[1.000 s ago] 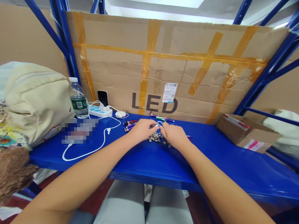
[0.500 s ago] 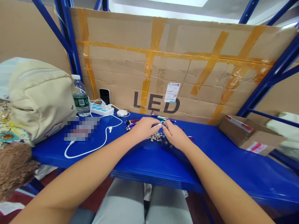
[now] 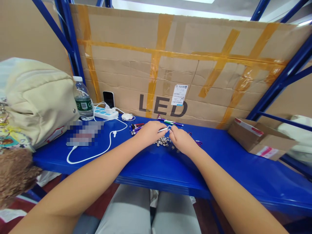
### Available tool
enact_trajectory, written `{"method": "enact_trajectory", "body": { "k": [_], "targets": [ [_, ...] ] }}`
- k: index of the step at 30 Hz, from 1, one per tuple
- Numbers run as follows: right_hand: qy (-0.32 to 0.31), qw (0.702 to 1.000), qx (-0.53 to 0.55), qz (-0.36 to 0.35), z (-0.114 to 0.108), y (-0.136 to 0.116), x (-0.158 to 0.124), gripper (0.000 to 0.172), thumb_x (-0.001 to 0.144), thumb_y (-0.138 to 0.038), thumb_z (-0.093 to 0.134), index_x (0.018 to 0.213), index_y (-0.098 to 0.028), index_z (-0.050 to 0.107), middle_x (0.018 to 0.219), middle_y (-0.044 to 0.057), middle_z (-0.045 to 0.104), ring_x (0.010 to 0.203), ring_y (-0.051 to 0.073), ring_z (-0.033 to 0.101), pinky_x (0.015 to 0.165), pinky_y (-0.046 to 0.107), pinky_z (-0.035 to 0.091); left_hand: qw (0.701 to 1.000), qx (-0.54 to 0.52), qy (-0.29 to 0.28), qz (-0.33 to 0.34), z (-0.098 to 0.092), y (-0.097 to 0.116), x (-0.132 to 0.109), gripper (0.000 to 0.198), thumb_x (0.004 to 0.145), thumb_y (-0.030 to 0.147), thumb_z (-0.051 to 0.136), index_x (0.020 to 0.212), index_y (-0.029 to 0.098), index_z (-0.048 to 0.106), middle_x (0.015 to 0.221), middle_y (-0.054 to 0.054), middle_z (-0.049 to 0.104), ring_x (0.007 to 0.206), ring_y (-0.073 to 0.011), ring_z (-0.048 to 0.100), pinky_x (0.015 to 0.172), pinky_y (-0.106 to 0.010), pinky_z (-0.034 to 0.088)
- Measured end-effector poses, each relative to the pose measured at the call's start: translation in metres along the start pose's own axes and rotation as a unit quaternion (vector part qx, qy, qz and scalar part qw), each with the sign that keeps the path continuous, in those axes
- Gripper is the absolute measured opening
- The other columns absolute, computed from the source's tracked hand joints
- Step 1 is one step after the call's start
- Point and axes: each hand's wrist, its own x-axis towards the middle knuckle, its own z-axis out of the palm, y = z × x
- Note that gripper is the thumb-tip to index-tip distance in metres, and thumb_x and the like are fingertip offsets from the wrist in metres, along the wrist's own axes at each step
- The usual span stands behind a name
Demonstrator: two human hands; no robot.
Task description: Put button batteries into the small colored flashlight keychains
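My left hand is closed on a slim silver pen-like rod, which points right. My right hand meets it at the rod's end, fingers pinched around a small looped piece; its exact kind is too small to make out. Just below and between my hands lies a pile of small silver discs, with a few dull metal bits under my right hand. Shiny coloured pen-like sticks lie left of my left hand, and more purple and green ones rest behind both hands.
On the left of the blue table are a cream bag, a water bottle, a power strip and a white cable. An open cardboard box stands at right. A large cardboard sheet closes off the back.
My right fingers have closed in tighter over the looped piece at the rod's end. My left hand keeps its grip, almost unmoved. The whole view has shifted slightly.
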Motion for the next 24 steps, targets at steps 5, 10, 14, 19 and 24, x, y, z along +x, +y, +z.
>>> {"method": "enact_trajectory", "body": {
  "k": [5, 10, 14, 19, 24],
  "targets": [
    [0.023, 0.998, 0.064, -0.008, 0.002, 0.003, 0.000, 0.024, 0.096, -0.031, 0.024, 0.091, -0.019, 0.045, 0.084, 0.010, 0.064, 0.069, 0.021, 0.056, 0.059, 0.029, 0.030, 1.000, 0.014, -0.022, 0.004, 0.002, 0.006, 0.000, 0.021, 0.089, 0.025, 0.051, 0.092, 0.017, 0.070, 0.088, -0.006, 0.069, 0.084, -0.0199, 0.062, 0.075, -0.029, 0.045],
    [0.061, 0.984, 0.165, -0.030, 0.003, 0.007, 0.001, 0.022, 0.094, -0.032, 0.023, 0.080, -0.023, 0.037, 0.075, 0.005, 0.056, 0.064, 0.019, 0.050, 0.061, 0.029, 0.034, 1.000, 0.022, -0.012, 0.013, 0.003, 0.008, 0.000, 0.021, 0.090, 0.025, 0.051, 0.095, 0.015, 0.069, 0.090, -0.007, 0.069, 0.085, -0.0206, 0.062, 0.075, -0.030, 0.045],
    [0.081, 0.971, 0.219, -0.055, 0.005, 0.010, 0.001, 0.021, 0.093, -0.034, 0.023, 0.078, -0.024, 0.035, 0.070, 0.002, 0.051, 0.061, 0.019, 0.047, 0.060, 0.030, 0.036, 0.998, 0.048, -0.006, 0.031, 0.001, 0.008, -0.001, 0.020, 0.091, 0.025, 0.050, 0.095, 0.016, 0.068, 0.089, -0.007, 0.068, 0.085, -0.0198, 0.061, 0.075, -0.029, 0.046],
    [0.078, 0.963, 0.242, -0.085, 0.001, 0.020, 0.001, 0.026, 0.094, -0.038, 0.024, 0.074, -0.024, 0.033, 0.067, 0.000, 0.049, 0.061, 0.017, 0.044, 0.061, 0.029, 0.037, 0.982, 0.123, -0.121, 0.076, -0.003, 0.012, -0.003, 0.018, 0.089, 0.026, 0.054, 0.088, 0.015, 0.068, 0.084, -0.007, 0.066, 0.080, -0.0190, 0.062, 0.069, -0.027, 0.045],
    [0.060, 0.978, 0.199, 0.028, -0.005, 0.058, 0.005, 0.028, 0.093, -0.040, 0.030, 0.076, -0.022, 0.044, 0.081, 0.004, 0.061, 0.074, 0.018, 0.054, 0.067, 0.029, 0.040, 0.980, 0.103, -0.158, 0.068, -0.005, 0.012, -0.003, 0.020, 0.090, 0.029, 0.053, 0.097, 0.018, 0.068, 0.092, -0.006, 0.067, 0.086, -0.0195, 0.063, 0.071, -0.026, 0.045]
  ]
}}
